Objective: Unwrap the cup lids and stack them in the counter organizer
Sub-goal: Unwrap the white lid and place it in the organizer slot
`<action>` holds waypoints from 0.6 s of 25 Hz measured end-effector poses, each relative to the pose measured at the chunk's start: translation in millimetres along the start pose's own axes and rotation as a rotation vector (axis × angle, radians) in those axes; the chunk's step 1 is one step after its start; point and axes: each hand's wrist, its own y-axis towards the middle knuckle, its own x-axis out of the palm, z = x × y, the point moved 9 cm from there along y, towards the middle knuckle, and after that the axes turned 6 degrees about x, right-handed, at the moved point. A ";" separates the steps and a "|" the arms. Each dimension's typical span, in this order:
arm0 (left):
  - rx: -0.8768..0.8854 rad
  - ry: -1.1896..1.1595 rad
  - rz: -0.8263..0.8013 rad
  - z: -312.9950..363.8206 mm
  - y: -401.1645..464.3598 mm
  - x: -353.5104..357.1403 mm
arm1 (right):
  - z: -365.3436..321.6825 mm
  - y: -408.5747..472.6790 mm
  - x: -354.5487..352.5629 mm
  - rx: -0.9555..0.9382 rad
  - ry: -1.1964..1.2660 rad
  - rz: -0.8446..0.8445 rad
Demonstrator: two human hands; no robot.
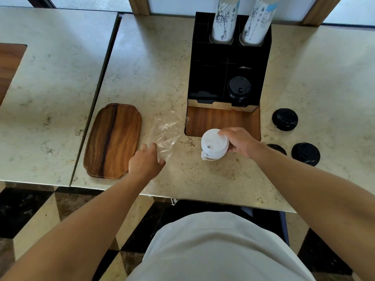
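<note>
My right hand grips a short stack of white cup lids just above the counter, in front of the black counter organizer. A stack of black lids stands in the organizer's front right compartment. My left hand rests on a clear plastic wrapper that lies flat on the counter; its fingers pinch the wrapper's near edge. Three loose black lids lie on the counter to the right, the last partly hidden by my right forearm.
A wooden tray lies left of the wrapper. Two tall sleeves of paper cups stand in the organizer's back holes. A wooden inset lies in front of the organizer. The counter's front edge is close to my body.
</note>
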 end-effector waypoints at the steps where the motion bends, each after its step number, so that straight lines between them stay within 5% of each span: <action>1: -0.024 -0.008 0.003 -2.4 2.0 -1.3 | 0.9 -0.7 4.0 -0.004 -0.027 -0.015; 9: -0.083 0.016 0.005 -15.0 13.2 -8.6 | 8.9 -6.0 37.3 -0.025 -0.087 -0.117; 15: 0.035 -0.038 0.197 9.6 12.8 -33.0 | 5.0 -9.5 47.0 -0.048 -0.067 -0.144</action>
